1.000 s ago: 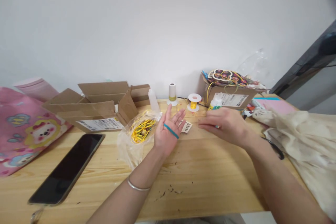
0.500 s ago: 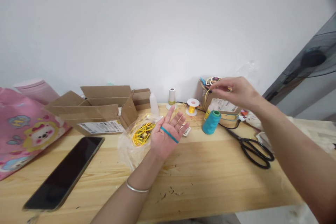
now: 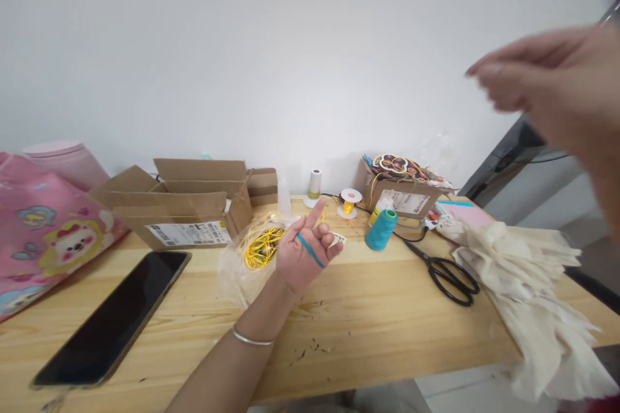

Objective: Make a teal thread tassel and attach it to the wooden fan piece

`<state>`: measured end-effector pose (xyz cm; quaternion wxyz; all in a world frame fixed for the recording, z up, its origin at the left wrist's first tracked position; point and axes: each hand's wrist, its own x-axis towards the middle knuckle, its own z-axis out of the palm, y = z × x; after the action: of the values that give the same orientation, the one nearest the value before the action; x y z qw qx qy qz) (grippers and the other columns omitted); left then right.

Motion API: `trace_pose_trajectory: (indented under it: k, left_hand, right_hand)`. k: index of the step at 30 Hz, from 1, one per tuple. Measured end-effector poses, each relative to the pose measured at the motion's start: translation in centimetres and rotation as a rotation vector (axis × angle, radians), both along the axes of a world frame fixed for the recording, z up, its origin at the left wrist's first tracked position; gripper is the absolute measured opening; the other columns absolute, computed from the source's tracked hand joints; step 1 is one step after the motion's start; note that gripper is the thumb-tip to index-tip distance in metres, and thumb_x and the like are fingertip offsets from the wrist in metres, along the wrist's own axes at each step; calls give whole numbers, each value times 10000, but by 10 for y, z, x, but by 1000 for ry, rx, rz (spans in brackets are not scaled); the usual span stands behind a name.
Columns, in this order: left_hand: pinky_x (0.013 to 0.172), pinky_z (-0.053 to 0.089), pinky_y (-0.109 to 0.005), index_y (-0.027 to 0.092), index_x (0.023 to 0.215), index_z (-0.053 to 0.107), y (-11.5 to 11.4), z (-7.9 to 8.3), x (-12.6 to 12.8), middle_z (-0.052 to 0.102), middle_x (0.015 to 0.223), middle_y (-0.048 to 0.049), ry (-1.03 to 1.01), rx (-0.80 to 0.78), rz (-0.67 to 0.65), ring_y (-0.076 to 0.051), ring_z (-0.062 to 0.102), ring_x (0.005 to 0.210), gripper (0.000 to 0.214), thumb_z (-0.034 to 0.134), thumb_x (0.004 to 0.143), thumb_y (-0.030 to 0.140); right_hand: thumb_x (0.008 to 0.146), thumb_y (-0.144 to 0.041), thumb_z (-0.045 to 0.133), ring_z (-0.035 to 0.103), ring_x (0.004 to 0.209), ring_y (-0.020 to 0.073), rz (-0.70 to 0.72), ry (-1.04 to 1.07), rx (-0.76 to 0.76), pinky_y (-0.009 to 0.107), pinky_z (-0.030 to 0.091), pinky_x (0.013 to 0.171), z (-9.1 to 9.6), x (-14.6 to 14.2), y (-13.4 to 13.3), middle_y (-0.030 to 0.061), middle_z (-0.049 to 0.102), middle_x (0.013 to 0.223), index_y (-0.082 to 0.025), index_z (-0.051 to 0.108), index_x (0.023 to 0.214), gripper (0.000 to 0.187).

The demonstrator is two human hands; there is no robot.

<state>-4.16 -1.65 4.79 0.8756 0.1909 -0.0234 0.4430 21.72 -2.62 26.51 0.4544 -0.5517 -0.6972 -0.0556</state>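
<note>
Head view. Left hand [image 3: 299, 261]: palm up near mid-table, index finger extended, the others loosely curled, thumb free. A band of teal thread [image 3: 310, 250] lies across the palm; no other object seen in its grasp. Right hand [image 3: 552, 80]: raised at far right, high above the table [image 3: 387, 316], blurred, fingers bunched towards the thumb. Cannot tell whether the tips meet or pinch a strand; no thread line made out between the hands.

Step (judged): winding thread around the left palm. Next move appears to call for a steady left hand, turns kept together, and a light, even pull with slack to spare.

Orientation: the band's long axis runs diagonally, from far left by the thumb base to near right at the palm's outer edge. Teal cone [image 3: 381, 232]: on the table, right of the left hand, upright, narrow end up, long axis roughly vertical, top leaning right in view. Scissors [image 3: 425, 257] right of the cone, blades pointing far left. Yellow cord [image 3: 264, 248] in a clear bag, just left of the left hand.
</note>
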Motion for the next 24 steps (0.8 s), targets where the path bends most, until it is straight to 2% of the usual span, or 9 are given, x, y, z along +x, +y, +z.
trace_pose_trajectory:
  k: [1, 3, 6, 8, 10, 13, 15, 21, 24]
  left_hand:
    - [683, 463, -343, 266, 1246, 397, -1, 0, -1, 609, 629, -3, 6, 31, -39, -113, 570, 588, 433, 195, 864, 271]
    - [635, 468, -345, 240, 1227, 433, -4, -1, -4, 594, 579, -13, 18, 99, -113, -116, 552, 533, 449, 180, 857, 279]
    - [548, 464, -322, 239, 1214, 451, -5, -3, -7, 564, 503, -7, 34, 170, -173, -106, 505, 428, 464, 165, 854, 298]
    - [501, 454, -287, 275, 1210, 449, -4, -4, -10, 561, 493, 6, 15, 166, -156, -92, 485, 394, 450, 173, 856, 303]
    - [496, 454, -252, 326, 1201, 441, -2, -3, -13, 587, 538, 22, -36, 115, -87, -79, 505, 418, 423, 192, 861, 297]
    - [573, 466, -210, 380, 1213, 395, 4, 0, -18, 633, 671, 50, -103, 1, 66, -52, 558, 527, 406, 191, 876, 277]
    - [626, 461, -187, 382, 1239, 350, 8, 1, -20, 648, 748, 62, -135, -39, 142, -35, 576, 591, 414, 167, 887, 264]
    - [724, 436, -194, 339, 1282, 293, 16, -4, -15, 656, 881, 53, -125, -16, 192, -34, 595, 720, 423, 160, 890, 251]
    - [780, 420, -235, 339, 1280, 298, 19, -11, -10, 644, 967, 40, -95, -16, 196, -54, 595, 788, 424, 174, 885, 249]
  right_hand:
    - [708, -386, 580, 420, 561, 43, 85, 53, -46, 206, 321, 497, -15, -11, 0, 25, 576, 742, -168, 636, 937, 321]
    - [667, -313, 625, 479, 564, 50, 340, 116, -330, 200, 376, 497, -57, -38, 3, 49, 610, 859, -155, 621, 953, 327]
    - [656, -234, 636, 499, 553, 33, 730, 189, -727, 185, 420, 482, -128, -82, 6, 92, 481, 1186, -250, 328, 1280, 696]
    - [690, -222, 602, 486, 523, 22, 919, 166, -982, 159, 401, 446, -164, -104, 6, 94, 481, 1184, -285, 201, 1326, 754]
    - [723, -218, 565, 465, 507, 23, 1031, 77, -1185, 144, 373, 426, -181, -113, 5, 60, 556, 1049, -267, 222, 1321, 692]
    - [721, -228, 576, 414, 465, 32, 1100, -233, -1371, 138, 312, 403, -169, -95, 6, -25, 562, 664, -171, 417, 1233, 539]
    - [726, -268, 579, 362, 441, 24, 1012, -367, -1304, 142, 267, 401, -143, -66, 8, -56, 475, 532, -127, 584, 1046, 349]
    - [709, -353, 574, 497, 617, 66, 263, -188, -836, 211, 364, 560, -47, 24, 18, 28, 602, 705, -105, 641, 832, 285]
    - [767, -308, 546, 512, 656, 82, -142, -95, -438, 272, 405, 626, -29, 41, 19, 62, 610, 788, -101, 605, 923, 266]
